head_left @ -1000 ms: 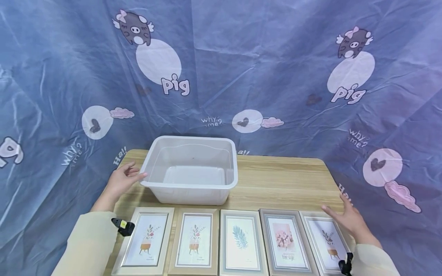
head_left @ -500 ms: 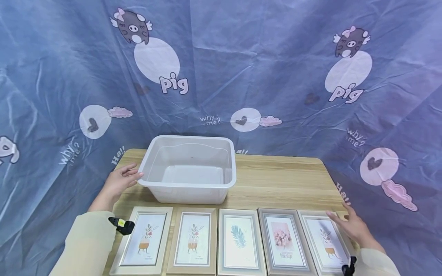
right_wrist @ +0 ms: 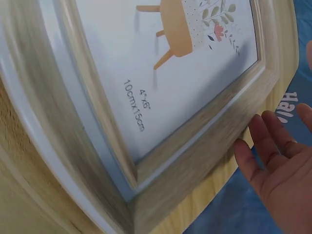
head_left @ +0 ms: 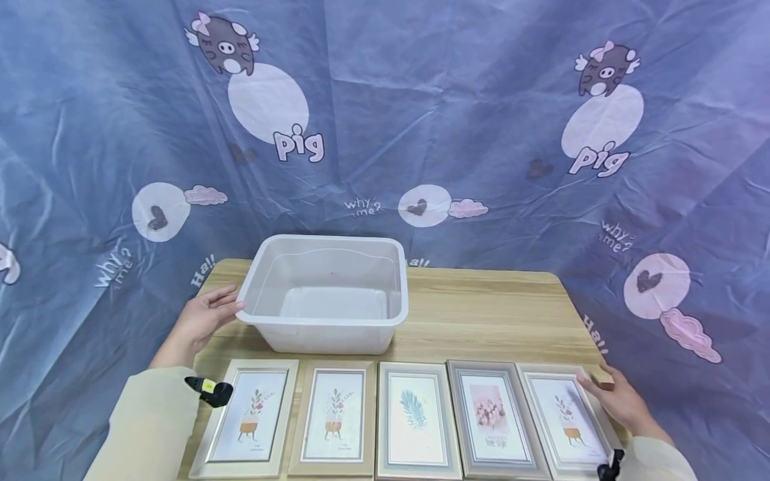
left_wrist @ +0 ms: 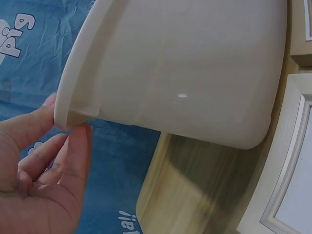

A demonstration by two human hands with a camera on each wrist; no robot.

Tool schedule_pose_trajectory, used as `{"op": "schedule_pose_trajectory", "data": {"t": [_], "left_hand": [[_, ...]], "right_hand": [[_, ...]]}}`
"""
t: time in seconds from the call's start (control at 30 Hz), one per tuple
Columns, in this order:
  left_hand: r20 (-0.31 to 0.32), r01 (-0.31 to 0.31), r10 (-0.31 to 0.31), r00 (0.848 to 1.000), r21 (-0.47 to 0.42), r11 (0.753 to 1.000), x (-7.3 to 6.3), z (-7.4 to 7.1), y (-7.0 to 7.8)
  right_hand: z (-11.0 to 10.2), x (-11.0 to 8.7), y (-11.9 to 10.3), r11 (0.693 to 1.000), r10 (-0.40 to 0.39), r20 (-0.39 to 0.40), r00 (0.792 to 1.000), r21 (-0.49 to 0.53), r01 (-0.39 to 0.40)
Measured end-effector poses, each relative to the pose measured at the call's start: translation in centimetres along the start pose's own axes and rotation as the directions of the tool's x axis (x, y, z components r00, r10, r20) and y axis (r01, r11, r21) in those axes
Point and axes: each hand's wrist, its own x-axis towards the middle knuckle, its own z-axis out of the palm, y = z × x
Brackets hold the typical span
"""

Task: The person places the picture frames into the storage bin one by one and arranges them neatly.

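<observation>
A white plastic tub [head_left: 325,339] stands at the back left of the wooden table. My left hand [head_left: 201,321] pinches its left rim; in the left wrist view the thumb is against the outer lip and a fingertip [left_wrist: 84,129] lies under it. At the front right, my right hand [head_left: 625,401] is beside a light wood picture frame [head_left: 535,401] with a potted-plant print. In the right wrist view its fingers [right_wrist: 263,139] are extended and spread along the frame's outer edge; contact is hard to tell.
Several more picture frames lie face up in a row: a cream one [head_left: 221,427], a tan one [head_left: 301,421], a pale one with a leaf print [head_left: 385,407] and a grey-brown one [head_left: 460,401]. Patterned blue cloth [head_left: 373,120] hangs behind the wooden table [head_left: 481,314].
My right hand has moved down and closer to the rightmost picture frame. The left hand stays at the tub's rim, and the whole head view has shifted slightly.
</observation>
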Motion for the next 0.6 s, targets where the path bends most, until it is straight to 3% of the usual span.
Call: {"op": "schedule_pose_trajectory", "data": {"t": [0.23, 0.43, 0.6], "left_hand": [[-0.009, 0.027, -0.028, 1.0, -0.02, 0.999, 0.1, 0.1, 0.0], [-0.004, 0.015, -0.016, 1.0, -0.035, 0.999, 0.2, 0.0, -0.1], [-0.001, 0.009, -0.009, 1.0, 0.021, 1.0, 0.2, 0.1, -0.1]], "right_hand": [[0.7, 0.3, 0.2, 0.997, 0.047, -0.022, 0.999, 0.058, -0.046], [1.4, 0.8, 0.8, 0.998, 0.029, -0.056, 0.998, 0.065, -0.025], [1.9, 1.2, 1.4, 0.999, -0.002, -0.091, 0.996, 0.046, 0.006]]}}
